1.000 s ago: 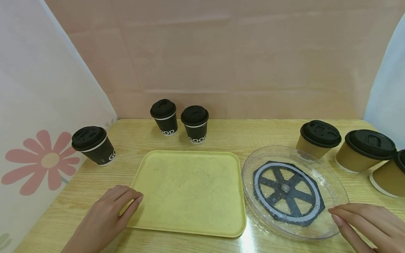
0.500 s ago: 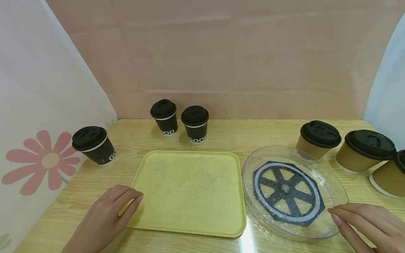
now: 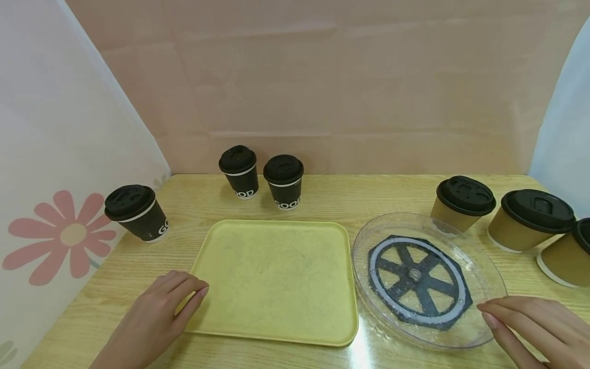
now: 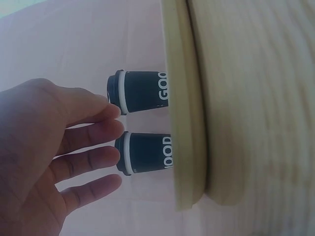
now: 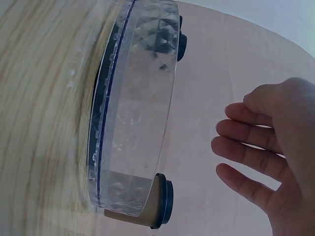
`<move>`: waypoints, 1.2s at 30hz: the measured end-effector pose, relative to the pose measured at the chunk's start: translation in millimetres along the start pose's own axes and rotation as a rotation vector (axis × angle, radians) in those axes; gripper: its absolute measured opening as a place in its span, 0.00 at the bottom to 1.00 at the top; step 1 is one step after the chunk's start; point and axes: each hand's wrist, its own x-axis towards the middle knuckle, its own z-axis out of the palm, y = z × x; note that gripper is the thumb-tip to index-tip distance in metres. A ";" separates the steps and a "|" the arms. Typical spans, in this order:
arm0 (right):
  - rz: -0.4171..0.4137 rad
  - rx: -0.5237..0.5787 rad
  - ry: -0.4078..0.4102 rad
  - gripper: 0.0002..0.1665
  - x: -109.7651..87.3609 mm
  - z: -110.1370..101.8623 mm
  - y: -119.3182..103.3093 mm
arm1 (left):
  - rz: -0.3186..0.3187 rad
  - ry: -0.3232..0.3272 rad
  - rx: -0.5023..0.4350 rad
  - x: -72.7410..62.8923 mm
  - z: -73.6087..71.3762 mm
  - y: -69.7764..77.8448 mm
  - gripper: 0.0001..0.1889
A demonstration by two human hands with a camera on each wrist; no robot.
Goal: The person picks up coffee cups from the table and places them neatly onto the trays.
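Observation:
My left hand point(image 3: 161, 310) hovers by the left edge of a yellow rectangular tray point(image 3: 276, 282), fingers loosely bent and nothing in them. The left wrist view shows a gap between that hand and the tray's edge. On the right, my right hand point(image 3: 539, 325) overlaps the near-right rim of a round clear plastic turntable point(image 3: 481, 277) in the head view. Its relaxed fingers point(image 5: 246, 147) stand apart from the clear wall in the right wrist view and hold nothing. A dark octagonal piece with a grey ring and spokes shows through the turntable.
Three lidded black paper cups stand beyond the tray: one at far left point(image 3: 138, 215), two at the back point(image 3: 239, 174) point(image 3: 285, 184). Three brown cups with black lids point(image 3: 461, 205) point(image 3: 530, 220) point(image 3: 564, 256) line the right side. A beige backdrop point(image 3: 341, 87) closes off the rear.

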 end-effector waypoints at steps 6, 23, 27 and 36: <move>0.003 -0.004 0.003 0.37 0.0 -0.4 0.6 | 0.008 0.011 -0.007 0.2 0.4 -0.1 0.26; -0.010 0.002 0.018 0.38 -2.3 3.9 3.3 | 0.021 0.034 -0.009 1.5 0.0 0.5 0.29; -0.033 0.025 0.075 0.37 -6.3 9.5 8.5 | 0.030 0.057 -0.015 2.5 -0.1 0.8 0.29; -0.004 -0.006 0.003 0.39 -1.8 3.5 3.3 | 0.023 0.053 -0.006 1.7 0.3 0.6 0.29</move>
